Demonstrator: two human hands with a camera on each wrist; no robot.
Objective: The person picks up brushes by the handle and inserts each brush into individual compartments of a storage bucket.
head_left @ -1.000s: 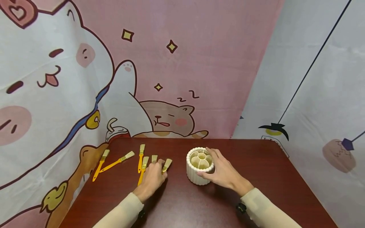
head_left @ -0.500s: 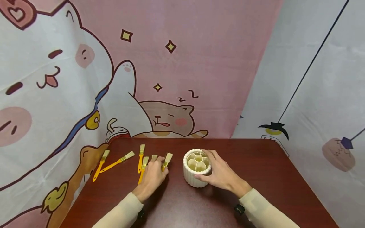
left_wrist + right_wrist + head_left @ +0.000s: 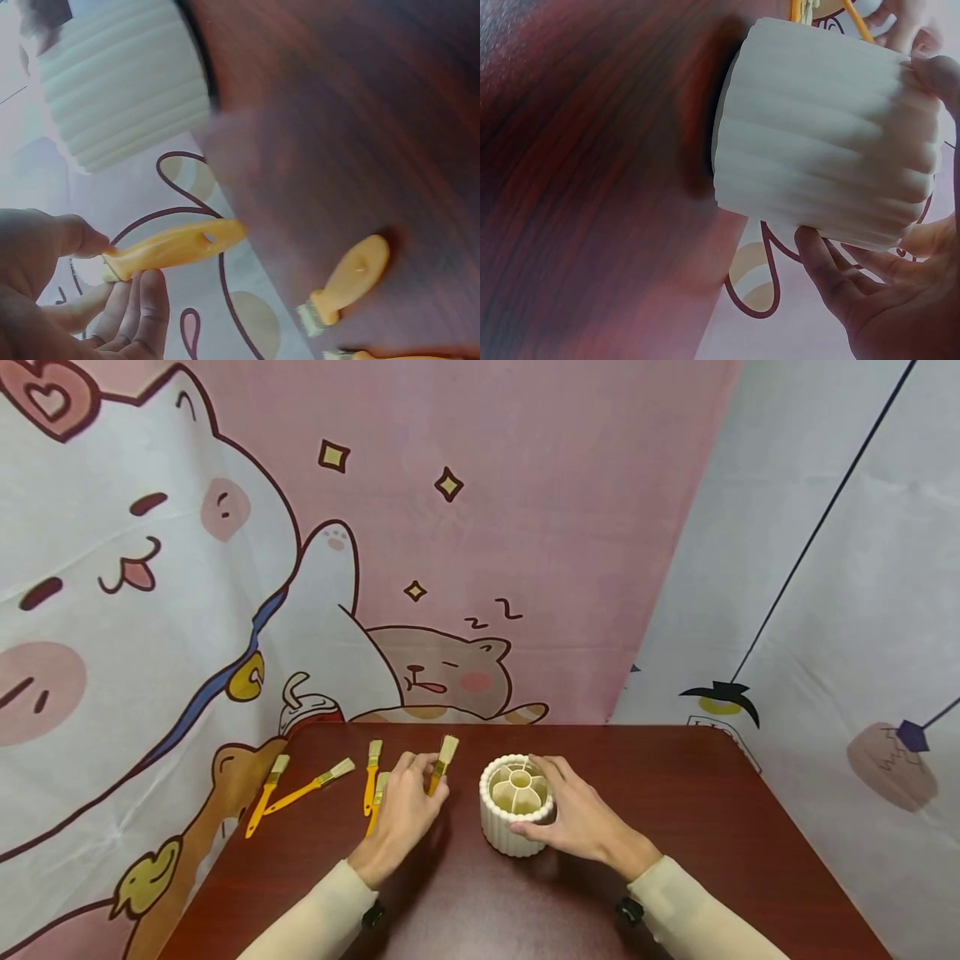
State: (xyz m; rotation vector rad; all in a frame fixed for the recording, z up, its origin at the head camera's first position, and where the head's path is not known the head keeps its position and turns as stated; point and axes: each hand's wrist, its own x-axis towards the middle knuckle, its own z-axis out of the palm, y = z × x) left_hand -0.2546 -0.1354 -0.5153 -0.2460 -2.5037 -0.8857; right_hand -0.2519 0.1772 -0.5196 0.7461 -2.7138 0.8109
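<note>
My left hand (image 3: 405, 814) pinches a paintbrush (image 3: 445, 760) with a yellow handle and pale bristles, raised off the table. In the left wrist view, thumb and fingers grip this paintbrush (image 3: 176, 247) near its metal ferrule, the handle sticking out beyond them. My right hand (image 3: 588, 817) holds a cream, ribbed round brush holder (image 3: 502, 828) by its side, thumb at the near rim and fingers at the far one. Petal-shaped compartments around a central ring show inside it. In the right wrist view, fingers span the holder (image 3: 825, 135) close over the table.
Left of my left hand, several more paintbrushes lie on the dark red table (image 3: 675, 793): one paintbrush (image 3: 267, 793) at the far left, another paintbrush (image 3: 309, 787) slanting beside it, and one paintbrush (image 3: 372, 777) nearer. A printed cloth (image 3: 570, 527) hangs behind the table.
My left hand has lifted the paintbrush up from the table, its bristles rising. My right hand has shifted the holder slightly left and toward me.
</note>
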